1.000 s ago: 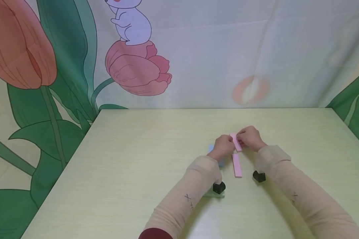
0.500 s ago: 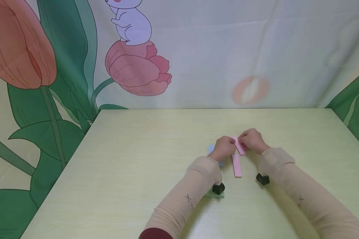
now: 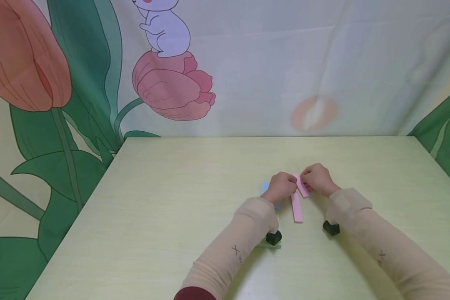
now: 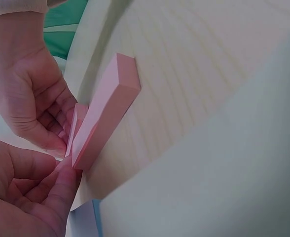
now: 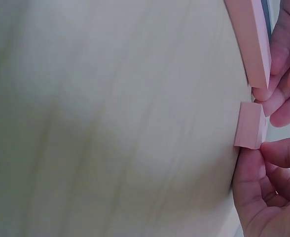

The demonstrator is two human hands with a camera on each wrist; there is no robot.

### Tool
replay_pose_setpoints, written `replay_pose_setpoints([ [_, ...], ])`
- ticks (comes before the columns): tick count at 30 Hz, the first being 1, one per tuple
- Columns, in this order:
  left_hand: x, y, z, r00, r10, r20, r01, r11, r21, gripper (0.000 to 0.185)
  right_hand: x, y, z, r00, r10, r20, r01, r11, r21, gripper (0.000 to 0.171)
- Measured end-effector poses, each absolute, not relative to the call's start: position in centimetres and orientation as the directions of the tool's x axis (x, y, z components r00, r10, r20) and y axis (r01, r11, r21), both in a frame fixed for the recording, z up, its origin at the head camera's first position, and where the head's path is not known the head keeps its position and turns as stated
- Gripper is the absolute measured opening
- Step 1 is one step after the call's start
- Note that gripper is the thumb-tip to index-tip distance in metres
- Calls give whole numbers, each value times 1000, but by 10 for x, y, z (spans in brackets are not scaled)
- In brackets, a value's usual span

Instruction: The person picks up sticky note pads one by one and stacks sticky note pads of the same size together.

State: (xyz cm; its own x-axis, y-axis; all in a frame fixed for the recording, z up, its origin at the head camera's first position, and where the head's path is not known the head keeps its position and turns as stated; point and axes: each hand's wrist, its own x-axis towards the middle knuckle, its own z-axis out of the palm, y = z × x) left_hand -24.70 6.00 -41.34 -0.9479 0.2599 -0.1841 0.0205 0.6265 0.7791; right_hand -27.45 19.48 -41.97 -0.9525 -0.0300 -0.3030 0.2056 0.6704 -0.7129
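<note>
My right hand (image 3: 310, 180) pinches a small pink block (image 3: 302, 187) by its end, just above the table. In the right wrist view the pink block (image 5: 250, 126) sits at the tips of my right hand (image 5: 257, 150). A long pink bar (image 3: 296, 207) lies flat on the table in front of it. My left hand (image 3: 285, 186) curls its fingers about the far end of that pink bar (image 4: 105, 111), right beside the block (image 4: 78, 123). The two pink pieces stand almost end to end, close together.
A blue block (image 3: 264, 187) lies half hidden behind my left hand. A green block (image 3: 268, 244) lies under my left wrist. The pale yellow table (image 3: 172, 200) ends at a printed cloth backdrop (image 3: 247, 75) behind it.
Both hands have moved slightly toward me and to the right with the pink block, bringing it lower and closer to the pink bar's far end. The bar has not moved.
</note>
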Motion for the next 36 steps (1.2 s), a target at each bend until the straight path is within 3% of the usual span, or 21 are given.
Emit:
replay_pose_setpoints([
  [25,-242,70,-414,-969,195,-150,38,723,690,22,-266,195,-418,-949,55,-310,262,685,-680,27],
  [29,-245,72,-413,-981,129,-146,-12,708,706,18,-268,196,-419,-945,70,-320,280,678,-679,28],
  [36,-249,72,-409,-967,27,-255,-197,560,805,34,-272,197,-424,-941,76,-329,291,676,-677,29],
])
